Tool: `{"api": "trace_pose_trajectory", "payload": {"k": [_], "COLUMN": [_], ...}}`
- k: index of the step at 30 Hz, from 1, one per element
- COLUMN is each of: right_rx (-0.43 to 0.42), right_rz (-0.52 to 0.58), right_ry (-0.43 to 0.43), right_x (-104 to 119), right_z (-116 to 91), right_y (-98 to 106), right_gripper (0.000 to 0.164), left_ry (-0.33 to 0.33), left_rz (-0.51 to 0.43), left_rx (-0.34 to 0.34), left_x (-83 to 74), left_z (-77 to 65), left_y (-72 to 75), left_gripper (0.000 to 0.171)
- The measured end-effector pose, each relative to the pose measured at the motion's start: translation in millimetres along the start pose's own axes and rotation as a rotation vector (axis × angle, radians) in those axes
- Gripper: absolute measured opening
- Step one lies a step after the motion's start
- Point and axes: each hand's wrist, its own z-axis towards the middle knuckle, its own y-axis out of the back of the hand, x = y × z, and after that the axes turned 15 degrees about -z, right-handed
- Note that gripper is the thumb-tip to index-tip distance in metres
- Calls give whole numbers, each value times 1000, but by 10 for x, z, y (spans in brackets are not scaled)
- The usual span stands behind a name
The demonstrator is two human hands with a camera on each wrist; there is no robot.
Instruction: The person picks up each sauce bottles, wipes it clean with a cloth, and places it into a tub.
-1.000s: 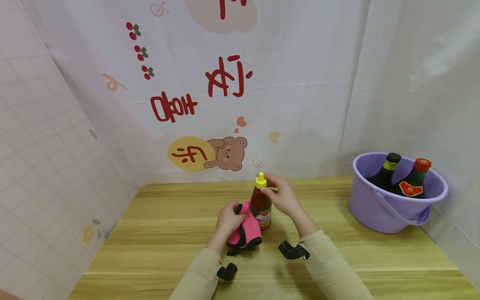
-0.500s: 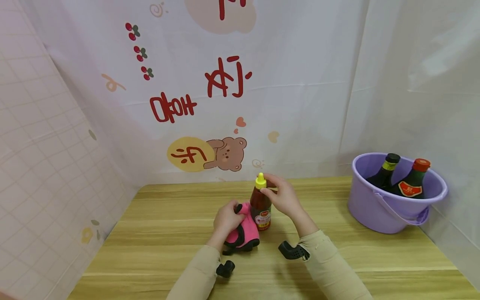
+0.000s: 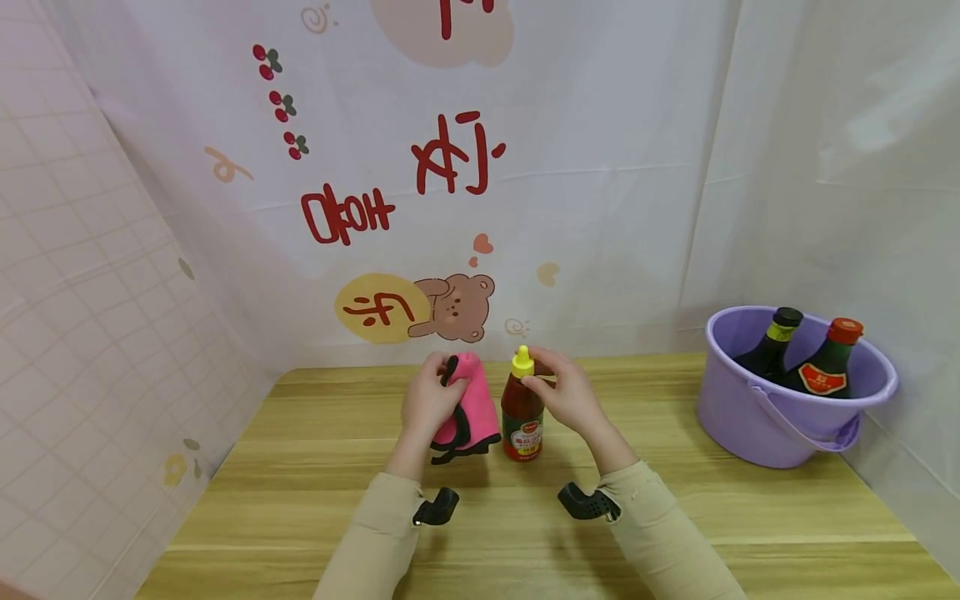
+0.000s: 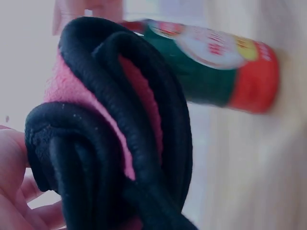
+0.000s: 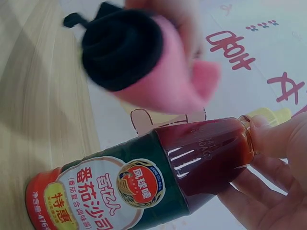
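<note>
My left hand (image 3: 429,402) grips a folded pink cloth (image 3: 478,408) with black edging, holding it above the table just left of a sauce bottle (image 3: 522,427). In the left wrist view the cloth's black edges (image 4: 144,110) fill the middle, hiding part of the bottle. My right hand (image 3: 572,398) pinches the bottle at its neck, just under the yellow nozzle cap (image 3: 522,363). Upright on the table, the bottle shows dark red sauce and a tomato sauce label (image 5: 98,191) in the right wrist view. Between cloth and bottle there is a small gap.
A purple bucket (image 3: 738,417) stands at the right of the wooden table (image 3: 337,500). Two dark bottles lean inside it, one with a black cap (image 3: 787,317) and one with a red cap (image 3: 845,330). A printed white curtain (image 3: 600,208) hangs behind.
My left hand has lifted the pink cloth up and to the left, away from the bottle's side. The right hand keeps its hold on the bottle neck in the same place.
</note>
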Motion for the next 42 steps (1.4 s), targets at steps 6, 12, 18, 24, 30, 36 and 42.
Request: {"api": "trace_pose_trajectory", "payload": {"k": [6, 12, 18, 24, 30, 36, 42], "right_rx": [-6, -8, -3, -1, -6, -6, -12], "right_rz": [3, -1, 1, 3, -7, 3, 0], "right_ry": [3, -10, -28, -38, -29, -26, -20], "right_x": [8, 13, 33, 46, 41, 30, 25], "right_z": [-2, -4, -5, -9, -12, -17, -13], "right_y": [0, -8, -9, -5, 1, 7, 1], "right_gripper": [42, 42, 41, 41, 41, 41, 42], "left_ry": [-75, -82, -45, -35, -41, -16, -16], "left_rz": [-93, -145, -155, -146, -154, -170, -184], "left_rx": [9, 54, 75, 84, 102, 115, 118], "left_x": [-263, -382, -342, -311, -275, -230, -179], "left_z": [-27, -65, -77, -79, -87, -108, -135], "left_y": [15, -60, -156, -203, -227, -253, -264], "left_gripper": [27, 25, 26, 24, 20, 20, 20]}}
